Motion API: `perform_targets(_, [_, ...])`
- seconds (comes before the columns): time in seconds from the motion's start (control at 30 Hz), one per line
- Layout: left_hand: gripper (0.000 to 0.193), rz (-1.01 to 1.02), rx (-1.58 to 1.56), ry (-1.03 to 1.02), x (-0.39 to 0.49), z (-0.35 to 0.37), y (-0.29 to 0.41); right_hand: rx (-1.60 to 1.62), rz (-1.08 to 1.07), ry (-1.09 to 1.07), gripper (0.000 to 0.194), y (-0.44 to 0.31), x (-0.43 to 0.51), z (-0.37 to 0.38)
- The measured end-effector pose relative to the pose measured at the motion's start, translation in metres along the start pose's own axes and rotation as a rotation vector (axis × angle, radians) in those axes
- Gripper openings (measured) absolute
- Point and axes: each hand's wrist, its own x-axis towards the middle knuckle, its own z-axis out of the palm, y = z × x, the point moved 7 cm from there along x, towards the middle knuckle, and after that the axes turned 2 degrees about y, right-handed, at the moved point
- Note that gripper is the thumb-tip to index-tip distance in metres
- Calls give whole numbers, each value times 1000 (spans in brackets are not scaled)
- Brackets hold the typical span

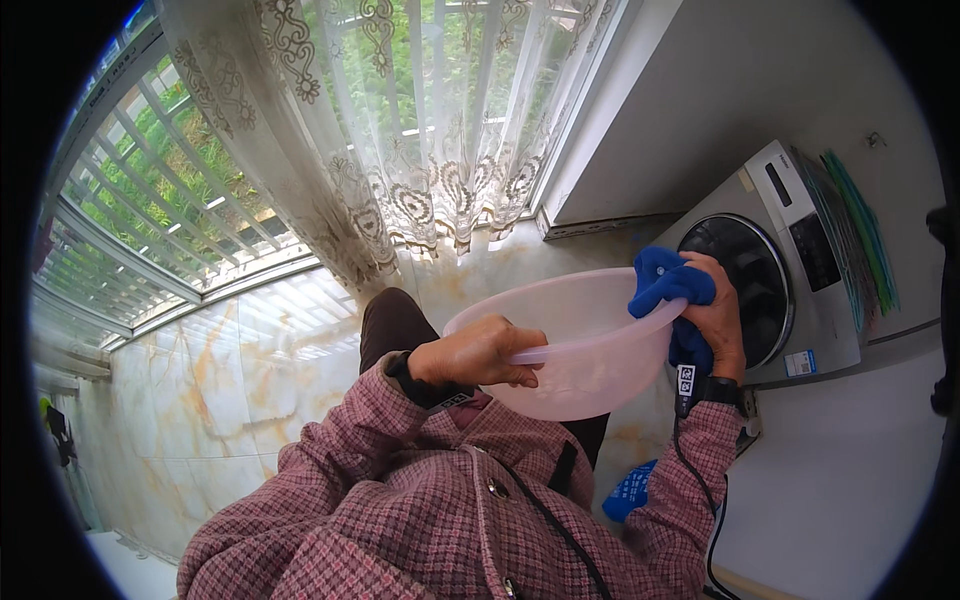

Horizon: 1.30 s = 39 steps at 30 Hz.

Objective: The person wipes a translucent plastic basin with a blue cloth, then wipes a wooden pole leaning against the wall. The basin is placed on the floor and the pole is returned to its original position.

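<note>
A pink translucent plastic basin point(592, 367) is held tilted in front of my body. My left hand point(484, 351) grips its near left rim, with the thumb on the rim and fingers curled around it. At the right rim, my right hand point(716, 315) holds a blue cloth point(675, 285), which is draped over the edge and hangs down outside the basin. Part of the cloth is hidden behind the basin and my right hand. The visible inside of the basin holds no object.
A front-loading washing machine point(814, 217) stands at the right, its round door point(739, 285) beside my right hand, with green and blue items point(862, 232) on top. Sheer curtains point(450, 112) hang before barred windows. A blue item with white marks point(630, 491) is low by my right sleeve.
</note>
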Motion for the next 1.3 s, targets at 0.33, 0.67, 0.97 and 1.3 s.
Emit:
perform_targets(0.33, [28, -335, -172, 332, 37, 6, -47, -421, -290, 112, 41, -94, -1, 102])
perform_targets(0.67, [33, -364, -398, 542, 10, -8, -68, -98, -176, 179, 60, -74, -16, 110])
perform_targets(0.97, [25, -301, -454, 348, -1, -2, -46, 326, 479, 208, 57, 65, -20, 73])
perform_targets(1.3, [31, -357, -291, 64, 1, -5, -51, 96, 46, 143, 48, -4, -5, 57])
